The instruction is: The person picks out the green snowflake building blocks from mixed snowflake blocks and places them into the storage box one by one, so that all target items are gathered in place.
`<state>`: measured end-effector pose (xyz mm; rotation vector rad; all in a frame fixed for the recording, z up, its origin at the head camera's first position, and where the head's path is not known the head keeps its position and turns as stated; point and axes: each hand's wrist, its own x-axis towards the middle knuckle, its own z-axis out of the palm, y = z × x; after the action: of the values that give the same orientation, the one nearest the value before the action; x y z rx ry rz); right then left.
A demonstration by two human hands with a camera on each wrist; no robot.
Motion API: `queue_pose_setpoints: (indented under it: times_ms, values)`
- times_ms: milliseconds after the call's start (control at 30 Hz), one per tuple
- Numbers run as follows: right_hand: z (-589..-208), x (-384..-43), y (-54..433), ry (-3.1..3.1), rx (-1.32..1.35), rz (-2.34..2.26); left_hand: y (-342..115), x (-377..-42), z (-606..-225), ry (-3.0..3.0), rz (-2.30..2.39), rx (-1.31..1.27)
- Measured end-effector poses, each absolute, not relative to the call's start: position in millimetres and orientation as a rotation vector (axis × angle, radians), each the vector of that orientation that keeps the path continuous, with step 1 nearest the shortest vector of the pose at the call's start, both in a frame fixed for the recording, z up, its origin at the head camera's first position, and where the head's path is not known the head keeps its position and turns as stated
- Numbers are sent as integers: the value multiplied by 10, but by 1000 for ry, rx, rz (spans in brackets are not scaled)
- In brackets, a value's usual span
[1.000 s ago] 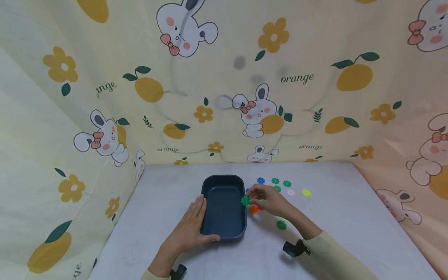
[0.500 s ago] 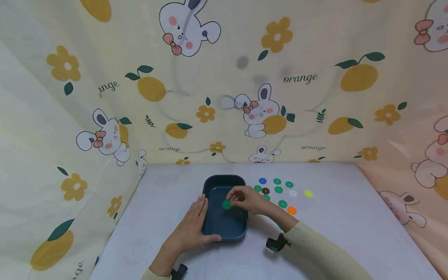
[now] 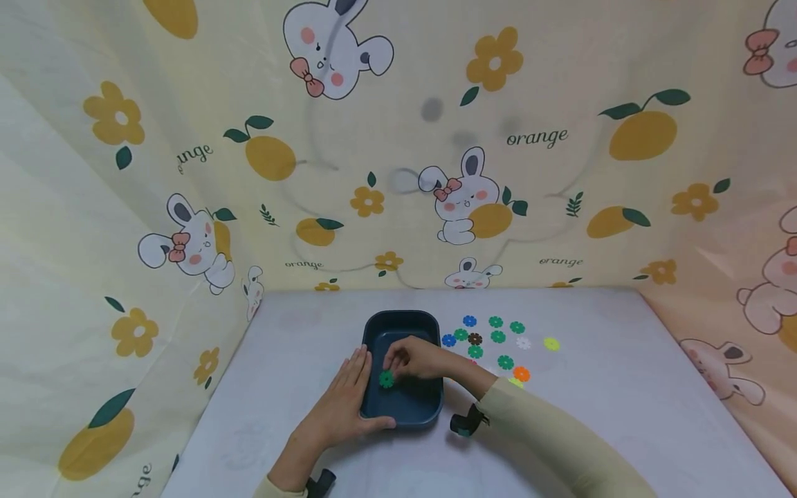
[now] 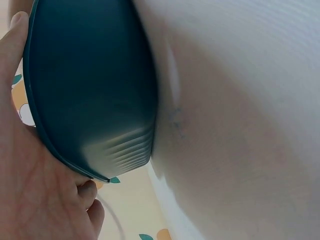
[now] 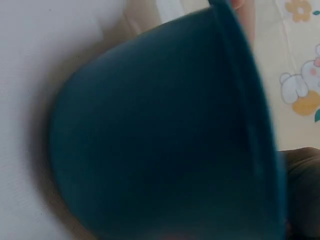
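A dark blue-green rectangular container stands on the table. My left hand lies along its left side with straight fingers, thumb stretched over the near rim; the left wrist view shows that hand against the container's wall. Inside the rim, my right hand pinches a green flower-shaped plastic disc, low over the container floor. In the right wrist view the container's outer wall hides the fingers and the disc.
Several loose flower-shaped discs lie right of the container, among them a blue one, a brown one, a white one, an orange one and a yellow one. A printed cloth rises behind the white table.
My right hand has carried the green disc left from the container's right rim, over and down into it. The left hand has stayed on the container.
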<state>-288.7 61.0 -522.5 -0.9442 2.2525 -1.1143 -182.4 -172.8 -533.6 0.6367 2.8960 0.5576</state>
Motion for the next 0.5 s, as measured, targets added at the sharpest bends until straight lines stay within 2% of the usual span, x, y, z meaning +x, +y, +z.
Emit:
queue_pose_setpoints:
  times_ms: [500]
  values:
    - [-5339,-2843,445,2270,-933,-999,-1737,-1815,-5322,2887,548,630]
